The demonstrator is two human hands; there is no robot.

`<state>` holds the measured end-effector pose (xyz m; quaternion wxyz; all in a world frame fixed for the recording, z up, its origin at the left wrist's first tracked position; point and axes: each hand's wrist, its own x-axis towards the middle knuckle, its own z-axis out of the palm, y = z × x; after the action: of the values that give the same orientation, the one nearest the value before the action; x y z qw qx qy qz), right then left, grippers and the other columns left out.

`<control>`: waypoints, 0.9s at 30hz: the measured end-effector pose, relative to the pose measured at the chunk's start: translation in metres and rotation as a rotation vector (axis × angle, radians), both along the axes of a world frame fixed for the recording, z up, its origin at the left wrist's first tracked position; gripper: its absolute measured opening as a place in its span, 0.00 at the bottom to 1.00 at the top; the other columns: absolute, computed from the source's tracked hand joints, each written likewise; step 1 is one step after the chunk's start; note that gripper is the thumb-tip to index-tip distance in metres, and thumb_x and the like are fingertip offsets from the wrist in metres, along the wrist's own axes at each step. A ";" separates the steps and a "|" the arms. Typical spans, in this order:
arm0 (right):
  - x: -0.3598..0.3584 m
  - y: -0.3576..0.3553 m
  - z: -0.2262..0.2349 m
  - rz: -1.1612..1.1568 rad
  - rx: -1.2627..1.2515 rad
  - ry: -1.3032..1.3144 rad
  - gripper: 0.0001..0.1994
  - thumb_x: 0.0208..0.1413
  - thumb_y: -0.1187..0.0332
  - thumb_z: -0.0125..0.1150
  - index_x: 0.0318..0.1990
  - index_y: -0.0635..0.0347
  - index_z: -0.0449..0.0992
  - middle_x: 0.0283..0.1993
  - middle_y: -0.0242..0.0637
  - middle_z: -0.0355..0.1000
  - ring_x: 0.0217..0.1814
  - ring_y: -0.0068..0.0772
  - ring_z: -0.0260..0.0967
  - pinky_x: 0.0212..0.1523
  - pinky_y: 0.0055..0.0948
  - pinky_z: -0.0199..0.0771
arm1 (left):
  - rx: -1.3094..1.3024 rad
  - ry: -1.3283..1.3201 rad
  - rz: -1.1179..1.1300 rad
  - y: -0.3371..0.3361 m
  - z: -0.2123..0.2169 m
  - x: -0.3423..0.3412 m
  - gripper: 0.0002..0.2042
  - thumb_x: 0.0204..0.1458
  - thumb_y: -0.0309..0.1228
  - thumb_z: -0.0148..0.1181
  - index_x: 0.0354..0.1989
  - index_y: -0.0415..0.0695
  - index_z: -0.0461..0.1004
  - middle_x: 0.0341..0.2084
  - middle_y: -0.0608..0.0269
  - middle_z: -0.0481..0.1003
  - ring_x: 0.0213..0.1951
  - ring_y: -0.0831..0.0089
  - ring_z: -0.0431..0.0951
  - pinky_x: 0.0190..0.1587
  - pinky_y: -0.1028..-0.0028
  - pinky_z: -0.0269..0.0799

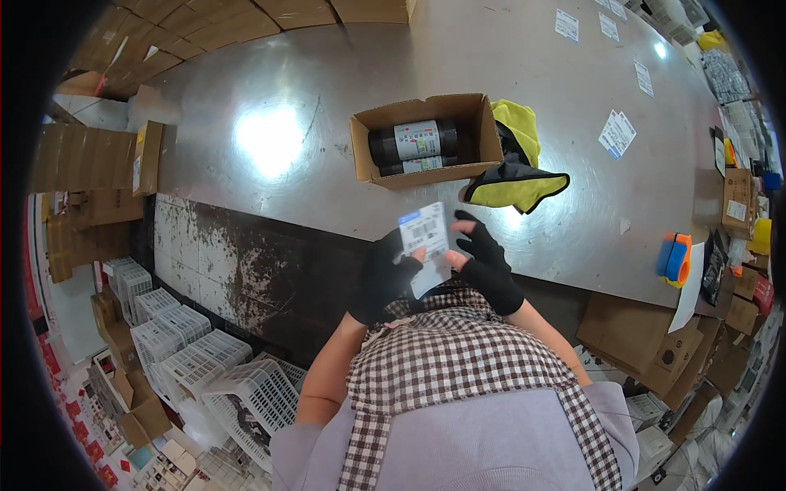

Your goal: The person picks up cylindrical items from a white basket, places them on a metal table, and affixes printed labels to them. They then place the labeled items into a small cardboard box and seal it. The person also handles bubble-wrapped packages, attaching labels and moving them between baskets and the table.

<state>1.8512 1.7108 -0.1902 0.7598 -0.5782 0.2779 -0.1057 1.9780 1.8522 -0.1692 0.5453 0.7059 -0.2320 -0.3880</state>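
A white printed label (423, 232) is in front of my chest, just off the near edge of the metal table. My left hand (383, 274), in a black fingerless glove, pinches it with the thumb on its face; the other fingers are behind it. My right hand (491, 266), gloved alike, is at the label's right edge, its thumb tip by the edge and its fingers apart. Beyond them an open cardboard box (442, 173) holds black rolls (446, 139) with white labels. A yellow-green and dark grey cloth (524, 184) lies against the box's right side.
Loose printed labels (617, 133) lie at the table's (327, 188) far right. A blue and orange tape dispenser (674, 260) is near the right edge. Stacked cartons (90, 159) line the left and back. White plastic baskets (201, 360) stand on the lower left; flattened cardboard (626, 327) leans lower right.
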 end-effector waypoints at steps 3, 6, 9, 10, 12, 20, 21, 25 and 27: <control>-0.002 -0.004 -0.013 -0.060 0.128 0.014 0.06 0.51 0.71 0.60 0.33 0.64 0.73 0.35 0.31 0.69 0.36 0.18 0.64 0.40 0.20 0.64 | 0.112 -0.247 0.011 -0.007 0.013 0.012 0.11 0.51 0.29 0.55 0.41 0.38 0.72 0.28 0.60 0.76 0.31 0.77 0.75 0.35 0.75 0.69; -0.002 -0.018 -0.001 -0.129 0.070 0.086 0.06 0.52 0.70 0.59 0.31 0.63 0.73 0.28 0.29 0.70 0.32 0.17 0.64 0.37 0.19 0.64 | 0.134 -0.343 0.269 -0.012 0.023 0.036 0.07 0.51 0.30 0.56 0.34 0.39 0.73 0.21 0.64 0.73 0.25 0.79 0.71 0.29 0.77 0.67; -0.001 -0.024 0.016 -0.140 0.154 0.040 0.06 0.52 0.69 0.58 0.32 0.63 0.73 0.28 0.30 0.71 0.32 0.18 0.65 0.36 0.20 0.65 | 0.058 -0.456 0.335 -0.006 0.019 0.052 0.06 0.50 0.30 0.56 0.31 0.39 0.73 0.17 0.68 0.70 0.20 0.83 0.67 0.24 0.79 0.63; -0.001 -0.026 0.020 -0.114 0.145 0.052 0.06 0.52 0.69 0.58 0.32 0.63 0.73 0.29 0.31 0.71 0.32 0.19 0.66 0.36 0.20 0.66 | 0.028 -0.514 0.310 -0.005 0.019 0.055 0.06 0.50 0.30 0.56 0.30 0.40 0.73 0.16 0.69 0.70 0.19 0.84 0.66 0.22 0.79 0.62; 0.000 -0.027 0.022 -0.097 0.178 0.039 0.06 0.52 0.69 0.58 0.32 0.62 0.73 0.29 0.30 0.71 0.33 0.18 0.66 0.37 0.20 0.66 | 0.102 -0.339 0.250 -0.005 0.024 0.045 0.06 0.50 0.30 0.56 0.29 0.39 0.73 0.16 0.69 0.70 0.19 0.84 0.66 0.22 0.79 0.61; -0.002 -0.025 0.020 -0.072 0.191 0.035 0.07 0.52 0.68 0.58 0.31 0.62 0.72 0.31 0.33 0.72 0.33 0.23 0.69 0.38 0.24 0.69 | 0.107 -0.363 0.212 -0.002 0.015 0.034 0.05 0.51 0.28 0.56 0.30 0.38 0.72 0.18 0.72 0.67 0.22 0.86 0.64 0.24 0.81 0.58; -0.002 -0.025 0.020 -0.070 0.197 0.035 0.07 0.52 0.68 0.58 0.31 0.62 0.72 0.31 0.33 0.72 0.33 0.23 0.69 0.38 0.25 0.69 | 0.128 -0.442 0.238 -0.001 0.010 0.038 0.05 0.50 0.28 0.57 0.31 0.39 0.73 0.20 0.69 0.69 0.24 0.82 0.67 0.26 0.79 0.61; -0.003 -0.026 0.024 -0.076 0.254 0.011 0.06 0.52 0.68 0.58 0.32 0.62 0.73 0.31 0.31 0.72 0.33 0.20 0.68 0.37 0.22 0.68 | 0.064 -0.966 0.301 -0.006 0.005 0.062 0.06 0.47 0.27 0.59 0.34 0.40 0.73 0.29 0.63 0.73 0.30 0.72 0.73 0.34 0.74 0.68; -0.003 -0.026 0.025 -0.083 0.253 0.008 0.06 0.52 0.68 0.58 0.32 0.62 0.73 0.31 0.31 0.73 0.33 0.20 0.69 0.36 0.22 0.69 | 0.004 -1.158 0.259 -0.015 0.008 0.071 0.08 0.46 0.26 0.61 0.35 0.41 0.74 0.32 0.63 0.73 0.33 0.69 0.74 0.37 0.73 0.70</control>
<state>1.8478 1.6847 -0.1649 0.8206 -0.4660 0.3159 -0.0989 2.0490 1.8376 -0.1613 0.3713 0.8264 -0.4029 0.1297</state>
